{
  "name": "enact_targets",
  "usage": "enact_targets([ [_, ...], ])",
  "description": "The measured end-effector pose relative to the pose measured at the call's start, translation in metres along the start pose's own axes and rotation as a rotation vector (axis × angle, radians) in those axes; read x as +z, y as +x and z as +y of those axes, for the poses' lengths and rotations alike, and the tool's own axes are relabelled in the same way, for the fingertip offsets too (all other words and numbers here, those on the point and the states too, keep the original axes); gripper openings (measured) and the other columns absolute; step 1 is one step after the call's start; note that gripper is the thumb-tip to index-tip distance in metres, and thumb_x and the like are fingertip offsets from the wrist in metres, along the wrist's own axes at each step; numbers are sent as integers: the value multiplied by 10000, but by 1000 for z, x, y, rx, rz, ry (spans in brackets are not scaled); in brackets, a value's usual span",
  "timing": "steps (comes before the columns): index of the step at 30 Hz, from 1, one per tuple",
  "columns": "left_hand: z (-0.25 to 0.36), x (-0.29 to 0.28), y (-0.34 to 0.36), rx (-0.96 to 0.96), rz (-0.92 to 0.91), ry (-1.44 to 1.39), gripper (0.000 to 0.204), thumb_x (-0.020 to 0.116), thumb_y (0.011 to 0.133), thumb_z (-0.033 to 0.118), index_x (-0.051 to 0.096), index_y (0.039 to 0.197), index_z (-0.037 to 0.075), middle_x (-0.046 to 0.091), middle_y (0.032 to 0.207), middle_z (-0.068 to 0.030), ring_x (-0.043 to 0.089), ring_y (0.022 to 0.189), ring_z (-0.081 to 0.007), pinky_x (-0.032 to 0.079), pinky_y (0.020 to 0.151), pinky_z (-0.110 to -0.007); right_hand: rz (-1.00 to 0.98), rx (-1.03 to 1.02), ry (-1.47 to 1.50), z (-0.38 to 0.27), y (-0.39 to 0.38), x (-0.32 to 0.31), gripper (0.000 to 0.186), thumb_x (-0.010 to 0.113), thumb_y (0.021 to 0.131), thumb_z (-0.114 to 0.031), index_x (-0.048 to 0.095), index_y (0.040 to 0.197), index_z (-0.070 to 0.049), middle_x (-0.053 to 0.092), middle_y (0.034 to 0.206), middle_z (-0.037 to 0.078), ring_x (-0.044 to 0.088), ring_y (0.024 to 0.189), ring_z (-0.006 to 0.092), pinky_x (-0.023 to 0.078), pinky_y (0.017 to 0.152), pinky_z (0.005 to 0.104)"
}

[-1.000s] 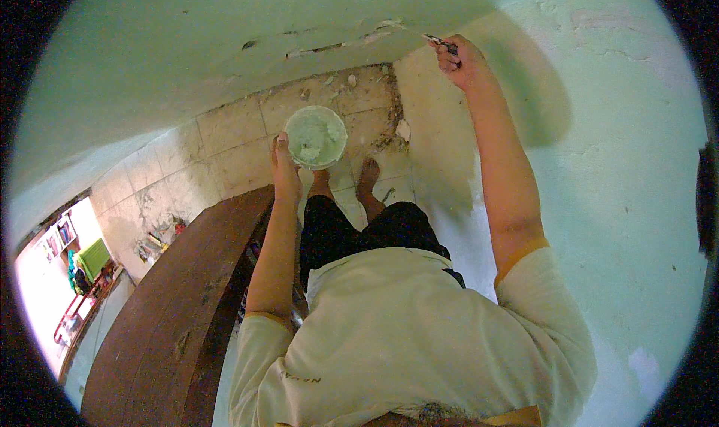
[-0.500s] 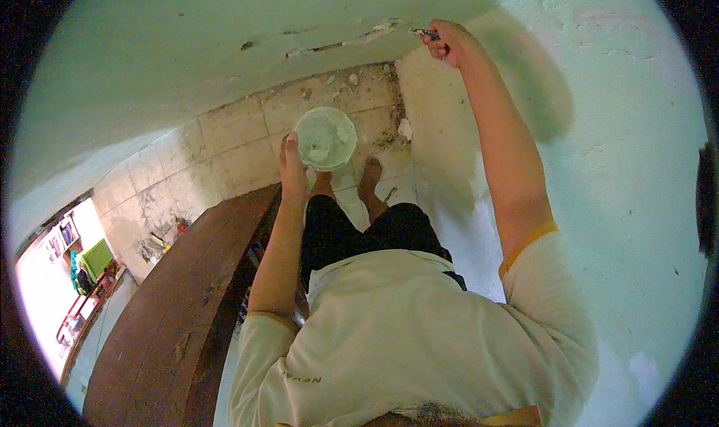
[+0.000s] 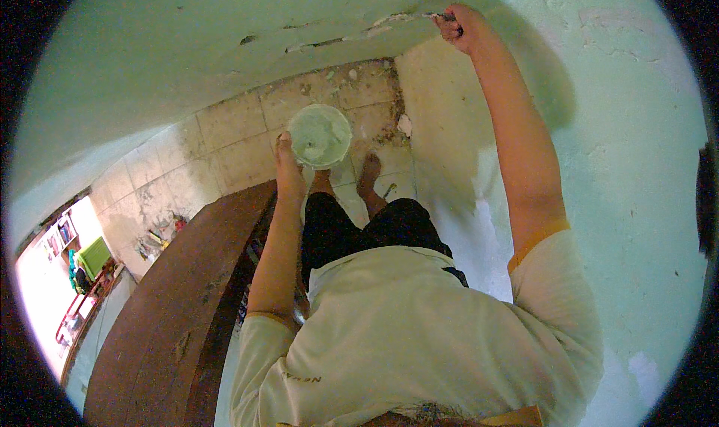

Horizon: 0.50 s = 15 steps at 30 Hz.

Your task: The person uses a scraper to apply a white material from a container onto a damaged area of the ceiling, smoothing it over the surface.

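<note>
My left hand [image 3: 287, 161] is closed on the rim of a round, pale tub [image 3: 320, 136] with whitish paste in it, held out over the floor. Up at the wall, my right hand [image 3: 460, 29] grips a small tool [image 3: 437, 15], perhaps a scraper or putty knife; most of it is hidden by my fingers. The tool's tip is at the right end of a crack [image 3: 374, 30] in the green wall [image 3: 195, 45]. Whitish filler or bare plaster shows along the crack, and darker gaps [image 3: 322, 45] lie to its left.
A dark brown wooden piece of furniture [image 3: 180, 300] stands close on my left. The tiled floor [image 3: 240, 120] has crumbs and dirt along the wall and a white chunk [image 3: 404, 124] in the corner. A pale green wall [image 3: 622, 202] rises on my right. Far left, a bright opening shows a green object [image 3: 93, 258].
My right hand has moved up and slightly right along the wall with the tool. The tub in my left hand has shifted slightly left and up.
</note>
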<state>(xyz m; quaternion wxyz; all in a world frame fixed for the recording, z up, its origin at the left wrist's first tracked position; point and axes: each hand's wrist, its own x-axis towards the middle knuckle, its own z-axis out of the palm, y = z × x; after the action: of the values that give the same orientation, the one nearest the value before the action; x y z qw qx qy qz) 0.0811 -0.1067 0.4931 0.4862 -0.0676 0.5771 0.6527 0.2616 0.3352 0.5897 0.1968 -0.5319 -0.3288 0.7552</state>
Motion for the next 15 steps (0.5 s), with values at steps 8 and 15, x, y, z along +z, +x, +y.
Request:
enact_targets([
  [8,8,8,-3,42,-21,12,647,543,941,526,469,1352,32,539,1308,-97,501,1228,-240,400,1027,-380,-41,161,-141,38,-49,16,166,457,934,-158,478,861,-10,522,662,80,359,436,91,260,357,236],
  [15,8,8,-6,42,-35,53,678,536,931,553,463,1363,36,533,1318,-106,512,1215,-238,415,1011,-381,100,17,134,55,-33,28,157,475,933,-144,493,907,10,526,672,68,350,446,88,266,363,229],
])
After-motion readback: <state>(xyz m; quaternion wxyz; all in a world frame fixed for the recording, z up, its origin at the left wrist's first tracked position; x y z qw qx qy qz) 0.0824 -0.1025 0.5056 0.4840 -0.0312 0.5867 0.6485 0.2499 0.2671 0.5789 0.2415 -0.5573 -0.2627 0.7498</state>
